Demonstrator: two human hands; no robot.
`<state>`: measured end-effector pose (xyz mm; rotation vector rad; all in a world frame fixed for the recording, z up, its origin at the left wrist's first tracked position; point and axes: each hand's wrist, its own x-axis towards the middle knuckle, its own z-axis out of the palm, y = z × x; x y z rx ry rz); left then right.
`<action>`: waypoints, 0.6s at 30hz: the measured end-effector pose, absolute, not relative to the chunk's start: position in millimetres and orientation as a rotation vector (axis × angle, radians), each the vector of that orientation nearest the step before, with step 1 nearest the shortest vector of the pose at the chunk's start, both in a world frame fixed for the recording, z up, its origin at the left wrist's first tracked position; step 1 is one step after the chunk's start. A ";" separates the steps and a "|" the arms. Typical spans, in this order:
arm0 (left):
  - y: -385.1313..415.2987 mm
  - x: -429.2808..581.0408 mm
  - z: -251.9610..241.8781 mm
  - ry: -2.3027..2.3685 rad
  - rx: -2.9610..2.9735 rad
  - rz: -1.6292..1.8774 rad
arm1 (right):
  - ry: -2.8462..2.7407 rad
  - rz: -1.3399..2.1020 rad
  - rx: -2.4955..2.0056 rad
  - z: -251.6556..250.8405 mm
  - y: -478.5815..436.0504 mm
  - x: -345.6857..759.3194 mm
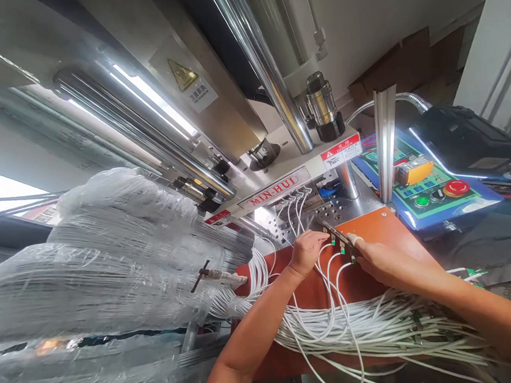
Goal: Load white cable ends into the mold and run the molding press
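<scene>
A narrow dark metal bar lies over the orange-brown table, with white cables ending in green connectors lined up along it. My right hand grips the bar's right end. Closed fingertips of my left hand meet at the near side of the bar, beside a connector; what they pinch is hidden. From the bar the white cables loop down toward me. Other cable ends sit in a row inside the press, under its plate marked MIN-HUI.
A thick bundle of white cables crosses the orange-brown tabletop. Plastic-wrapped cable bundles fill the left side, near a T-handled clamp. At right stands a blue control box with a red stop button. Steel columns rise above.
</scene>
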<state>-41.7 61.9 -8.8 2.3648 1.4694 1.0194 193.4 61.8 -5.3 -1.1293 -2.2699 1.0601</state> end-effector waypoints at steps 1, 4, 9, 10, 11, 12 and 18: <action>62.0 -41.9 -9.0 1.475 2.354 1.020 | -2.303 1.038 -1.120 -3.9 61.7 192.7; 62.2 -42.5 -9.8 1.495 2.367 0.987 | -2.405 0.913 -1.126 -0.6 60.4 189.0; 63.6 -38.5 -12.1 1.595 2.376 0.910 | -2.773 0.361 -1.292 0.6 56.3 180.9; 63.7 -36.9 -11.4 1.596 2.364 0.901 | -2.834 0.279 -1.320 2.3 56.5 181.0; 63.6 -35.8 -9.8 1.589 2.347 0.895 | -2.891 0.228 -1.320 5.0 57.8 181.6; 63.3 -35.5 -7.0 1.573 2.328 0.896 | -2.944 0.210 -1.304 8.9 60.5 182.4; 63.5 -75.2 17.2 1.863 1.945 1.346 | -2.821 0.197 -1.231 39.1 115.4 149.2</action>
